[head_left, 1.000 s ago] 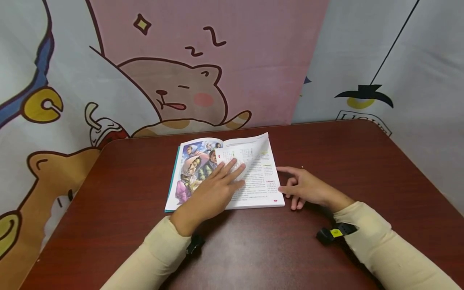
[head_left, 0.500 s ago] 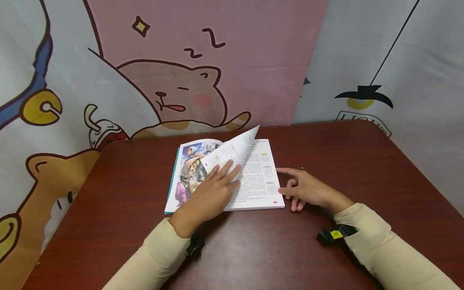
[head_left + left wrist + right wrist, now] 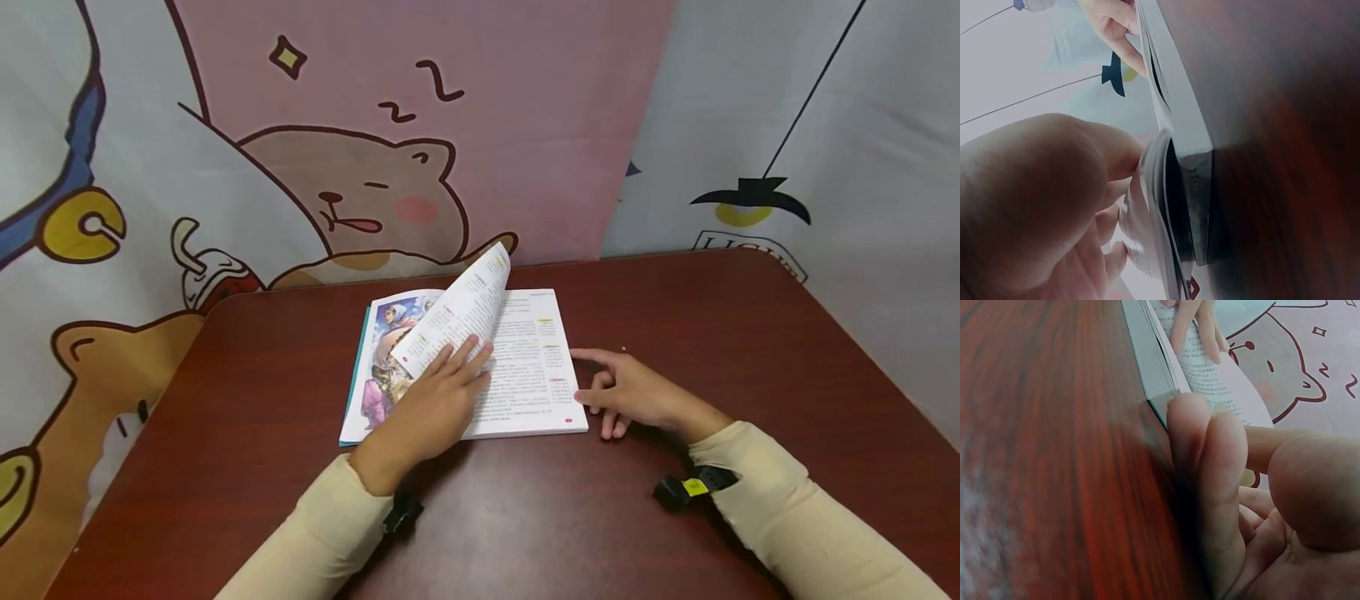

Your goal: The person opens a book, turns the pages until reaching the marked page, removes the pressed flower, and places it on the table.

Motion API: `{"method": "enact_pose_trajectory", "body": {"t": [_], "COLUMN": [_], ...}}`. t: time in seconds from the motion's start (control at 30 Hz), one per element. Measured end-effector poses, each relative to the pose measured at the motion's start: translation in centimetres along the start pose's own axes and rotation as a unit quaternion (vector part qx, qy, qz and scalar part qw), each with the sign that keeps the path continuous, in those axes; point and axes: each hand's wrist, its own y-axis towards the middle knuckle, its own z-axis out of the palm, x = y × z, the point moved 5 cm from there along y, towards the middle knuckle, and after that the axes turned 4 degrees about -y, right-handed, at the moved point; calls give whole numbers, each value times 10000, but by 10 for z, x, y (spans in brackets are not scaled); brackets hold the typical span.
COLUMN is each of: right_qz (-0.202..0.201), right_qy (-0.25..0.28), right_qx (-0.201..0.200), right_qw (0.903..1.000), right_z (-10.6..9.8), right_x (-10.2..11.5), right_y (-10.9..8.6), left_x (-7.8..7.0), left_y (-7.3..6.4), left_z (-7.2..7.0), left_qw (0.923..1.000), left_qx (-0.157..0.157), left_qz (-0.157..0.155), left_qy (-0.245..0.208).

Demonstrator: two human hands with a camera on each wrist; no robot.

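plainly a white-paged, teal-edged book (image 3: 521,367)

I see two long, plain cream sleeves, softly creased, each with a broad cuff. On the side of the bench's (image 3: 750,333) left edge, the left sleeve (image 3: 315,525) shows a small black unit (image 3: 402,512) by its cuff, too dark for me to make out. Toward the right edge, the right sleeve (image 3: 813,512) has a black strap (image 3: 722,477), a blocky black housing (image 3: 671,493) and a yellow label (image 3: 696,486). My left grip (image 3: 429,410) and right grip (image 3: 637,390) are bare.
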Motion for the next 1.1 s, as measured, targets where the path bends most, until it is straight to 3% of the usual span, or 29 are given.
{"method": "enact_pose_trajectory", "body": {"t": [0.23,0.57,0.8,1.1], "right_qz": [-89,-161,-176,-106], "right_qy": [-30,-114,-185,-203], "right_qx": [21,-25,-38,-42], "right_qw": [10000,9998,9997,9997], "right_z": [2,0,-1,-1], "right_x": [-6,0,1,-3], "right_y": [-1,-2,-3,-2], "left_x": [-3,-2,-3,0], "left_y": [-3,-4,-2,-3], "left_z": [1,0,0,8], "left_qw": [10000,9992,9988,9921], "left_qx": [-30,223,338,823], "left_qz": [61,-129,-66,-396], "left_qy": [-40,-307,-334,-856]}}
